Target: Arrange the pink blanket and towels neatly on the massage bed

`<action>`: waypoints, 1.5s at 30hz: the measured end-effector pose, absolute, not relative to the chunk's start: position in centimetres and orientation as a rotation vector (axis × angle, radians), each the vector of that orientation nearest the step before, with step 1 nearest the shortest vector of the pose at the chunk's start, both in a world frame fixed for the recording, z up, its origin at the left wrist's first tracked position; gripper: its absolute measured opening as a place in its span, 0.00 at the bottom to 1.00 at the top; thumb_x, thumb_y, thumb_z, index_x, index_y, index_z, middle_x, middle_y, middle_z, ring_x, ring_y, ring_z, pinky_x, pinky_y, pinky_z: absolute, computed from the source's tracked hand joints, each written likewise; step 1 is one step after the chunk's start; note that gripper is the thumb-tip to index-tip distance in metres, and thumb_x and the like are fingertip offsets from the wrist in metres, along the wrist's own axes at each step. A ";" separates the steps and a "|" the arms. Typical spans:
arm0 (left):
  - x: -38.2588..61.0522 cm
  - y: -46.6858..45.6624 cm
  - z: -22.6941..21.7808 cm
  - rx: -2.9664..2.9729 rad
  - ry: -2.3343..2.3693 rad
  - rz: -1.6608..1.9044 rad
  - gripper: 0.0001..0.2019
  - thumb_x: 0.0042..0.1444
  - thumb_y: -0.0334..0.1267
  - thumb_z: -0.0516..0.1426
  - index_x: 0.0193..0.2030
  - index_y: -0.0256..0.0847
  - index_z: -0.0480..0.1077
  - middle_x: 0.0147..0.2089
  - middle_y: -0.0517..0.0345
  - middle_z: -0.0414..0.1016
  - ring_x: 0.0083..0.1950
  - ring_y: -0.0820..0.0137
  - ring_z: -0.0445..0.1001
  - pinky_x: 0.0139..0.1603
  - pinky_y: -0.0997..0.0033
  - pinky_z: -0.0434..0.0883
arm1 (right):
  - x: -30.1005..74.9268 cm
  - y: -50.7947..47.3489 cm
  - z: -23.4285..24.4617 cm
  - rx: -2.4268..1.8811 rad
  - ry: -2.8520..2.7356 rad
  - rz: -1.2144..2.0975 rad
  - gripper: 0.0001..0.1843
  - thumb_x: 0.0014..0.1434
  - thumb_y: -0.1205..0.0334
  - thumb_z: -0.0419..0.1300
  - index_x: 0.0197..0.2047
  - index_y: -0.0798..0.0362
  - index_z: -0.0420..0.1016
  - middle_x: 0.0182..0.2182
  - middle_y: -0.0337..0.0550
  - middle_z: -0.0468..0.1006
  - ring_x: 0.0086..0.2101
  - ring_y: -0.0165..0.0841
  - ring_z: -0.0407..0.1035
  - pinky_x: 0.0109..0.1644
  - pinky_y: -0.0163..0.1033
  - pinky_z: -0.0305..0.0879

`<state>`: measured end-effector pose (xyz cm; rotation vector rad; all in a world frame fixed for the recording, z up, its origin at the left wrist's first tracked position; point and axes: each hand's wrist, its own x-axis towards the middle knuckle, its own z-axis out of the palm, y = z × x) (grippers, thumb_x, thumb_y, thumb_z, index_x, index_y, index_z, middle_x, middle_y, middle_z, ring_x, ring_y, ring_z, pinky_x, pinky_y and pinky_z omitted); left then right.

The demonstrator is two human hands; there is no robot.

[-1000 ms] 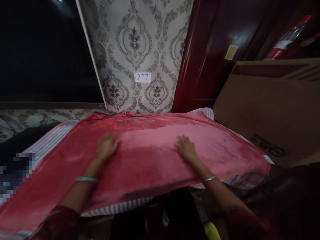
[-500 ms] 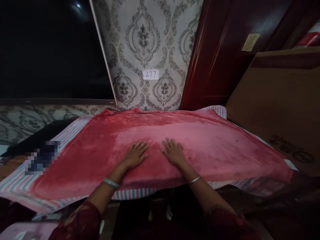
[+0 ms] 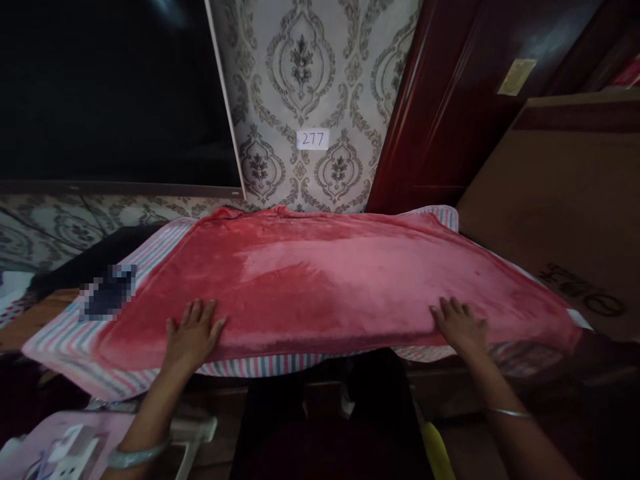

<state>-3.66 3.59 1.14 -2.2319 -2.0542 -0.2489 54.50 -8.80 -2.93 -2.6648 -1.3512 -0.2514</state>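
Observation:
A plush red-pink blanket lies spread over a table, its nap showing darker and lighter patches. Beneath it a striped cloth sticks out at the front and left edges. My left hand rests on the blanket near its front edge at the left, palm down with fingers apart. On the right, my right hand lies on the front edge of the blanket, fingers spread. Neither hand grips anything.
A large cardboard box stands at the right. A dark television screen is at the back left. On the cloth's left side is a pixelated dark item. A pink stool holding a white power strip stands at lower left.
Both hands have slid apart from the blanket's middle, the left one to the left and nearer me, the right one to the right and nearer me. The view has shifted slightly.

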 end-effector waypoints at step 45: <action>12.6 18.5 3.4 -2.795 -1.721 -0.209 0.29 0.66 0.54 0.48 0.72 0.51 0.56 0.76 0.51 0.50 0.76 0.54 0.47 0.73 0.39 0.45 | 34.3 13.6 0.6 -1.934 -2.221 -0.081 0.28 0.71 0.51 0.45 0.72 0.44 0.58 0.71 0.44 0.54 0.69 0.49 0.47 0.68 0.64 0.44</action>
